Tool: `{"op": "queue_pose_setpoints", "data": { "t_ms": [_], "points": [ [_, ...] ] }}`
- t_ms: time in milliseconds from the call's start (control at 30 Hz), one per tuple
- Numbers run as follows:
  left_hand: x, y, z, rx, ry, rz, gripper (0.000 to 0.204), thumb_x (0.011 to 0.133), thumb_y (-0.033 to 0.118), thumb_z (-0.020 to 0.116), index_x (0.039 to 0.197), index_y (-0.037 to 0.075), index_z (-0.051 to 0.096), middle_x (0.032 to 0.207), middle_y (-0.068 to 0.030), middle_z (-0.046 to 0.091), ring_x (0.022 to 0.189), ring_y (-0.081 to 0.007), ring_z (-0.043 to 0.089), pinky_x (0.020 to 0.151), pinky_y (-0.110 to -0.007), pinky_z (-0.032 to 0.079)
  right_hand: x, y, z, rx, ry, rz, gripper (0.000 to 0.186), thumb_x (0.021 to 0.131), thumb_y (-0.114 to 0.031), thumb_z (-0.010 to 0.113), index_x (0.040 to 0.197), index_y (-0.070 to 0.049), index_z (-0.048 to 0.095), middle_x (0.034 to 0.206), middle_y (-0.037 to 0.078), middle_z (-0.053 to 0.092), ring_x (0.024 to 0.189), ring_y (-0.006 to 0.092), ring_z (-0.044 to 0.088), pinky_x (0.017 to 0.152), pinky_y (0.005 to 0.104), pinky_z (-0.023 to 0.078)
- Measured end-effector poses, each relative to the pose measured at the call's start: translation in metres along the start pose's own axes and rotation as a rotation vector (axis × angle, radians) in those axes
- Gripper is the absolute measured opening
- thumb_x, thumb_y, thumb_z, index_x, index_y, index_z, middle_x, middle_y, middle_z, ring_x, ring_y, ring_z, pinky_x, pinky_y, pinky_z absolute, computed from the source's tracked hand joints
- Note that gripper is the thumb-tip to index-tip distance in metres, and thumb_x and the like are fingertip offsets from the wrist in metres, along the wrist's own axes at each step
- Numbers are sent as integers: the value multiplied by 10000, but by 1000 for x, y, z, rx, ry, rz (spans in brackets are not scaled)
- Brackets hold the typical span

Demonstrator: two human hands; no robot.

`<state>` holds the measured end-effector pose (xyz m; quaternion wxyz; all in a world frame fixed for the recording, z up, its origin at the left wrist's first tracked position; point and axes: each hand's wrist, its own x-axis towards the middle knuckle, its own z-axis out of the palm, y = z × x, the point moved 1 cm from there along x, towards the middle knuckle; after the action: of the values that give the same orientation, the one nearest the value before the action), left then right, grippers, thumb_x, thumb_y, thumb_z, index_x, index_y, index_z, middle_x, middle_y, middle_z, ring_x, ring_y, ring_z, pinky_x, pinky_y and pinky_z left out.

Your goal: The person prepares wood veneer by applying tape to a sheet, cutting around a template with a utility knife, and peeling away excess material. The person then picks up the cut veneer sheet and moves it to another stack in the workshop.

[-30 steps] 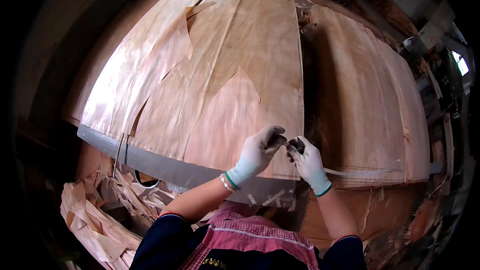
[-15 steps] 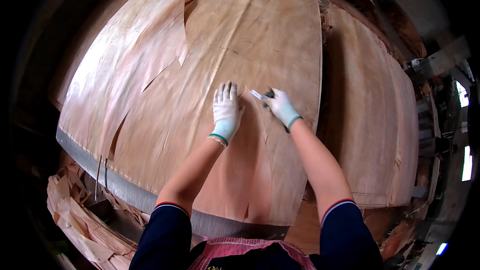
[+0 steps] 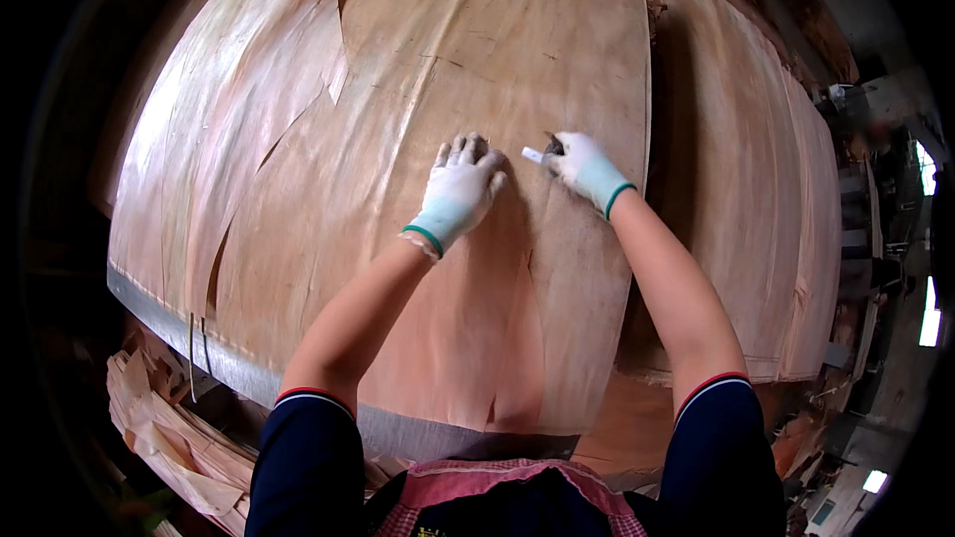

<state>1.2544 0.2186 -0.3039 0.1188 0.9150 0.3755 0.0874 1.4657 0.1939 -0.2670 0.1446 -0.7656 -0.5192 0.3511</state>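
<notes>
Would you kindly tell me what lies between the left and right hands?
The head view shows a small white strip projecting from the right hand toward the left hand, with wood veneer beneath.

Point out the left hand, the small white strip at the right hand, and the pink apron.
Left hand (image 3: 459,193): head view, on the back of the glove.
White strip (image 3: 532,154): head view, on its exposed end.
Pink apron (image 3: 450,474): head view, on its upper band.

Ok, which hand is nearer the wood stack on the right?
Right. The right hand is left of the wood stack; the left hand is farther left.
</notes>
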Motion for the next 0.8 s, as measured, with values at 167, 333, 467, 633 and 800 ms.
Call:
{"op": "queue_pose_setpoints", "data": {
  "t_ms": [167,333,467,633,800],
  "points": [
    [-30,39,6,-213,89,273,559,913,270,569,1377,-5,421,1450,-173,429,1365,-338,374,1141,-438,285,-51,30,74,404,211,-164,210,840,-201,650,910,-5,625,854,171,694,756,271,664,687,380,513],
    [-37,43,11,-98,103,285,476,930,277,533,1336,35,474,1413,-172,458,1330,-349,398,1115,-435,312,-50,19,22,-314,226,-151,190,853,-214,655,870,-33,601,864,235,644,823,428,613,695,494,492],
    [-53,38,-9,-586,96,200,210,908,179,554,1065,45,591,1061,-187,605,1034,-382,561,895,-446,455,-107,28,12,86,29,-26,355,893,-364,661,862,-19,577,800,195,649,760,364,643,653,464,479],
    [-163,85,4,-613,44,-294,244,853,169,659,1036,23,589,930,-189,637,859,-356,631,756,-395,508,-279,38,91,131,-312,-83,320,921,-329,619,954,-18,551,856,217,646,853,386,649,710,466,488],
    [-167,114,16,-750,-8,-472,349,814,177,702,1083,-9,582,922,-187,672,847,-315,660,757,-367,516,-329,58,155,137,-168,-95,214,917,-214,603,993,-22,545,875,250,632,881,454,597,725,497,473]
  ]
}}
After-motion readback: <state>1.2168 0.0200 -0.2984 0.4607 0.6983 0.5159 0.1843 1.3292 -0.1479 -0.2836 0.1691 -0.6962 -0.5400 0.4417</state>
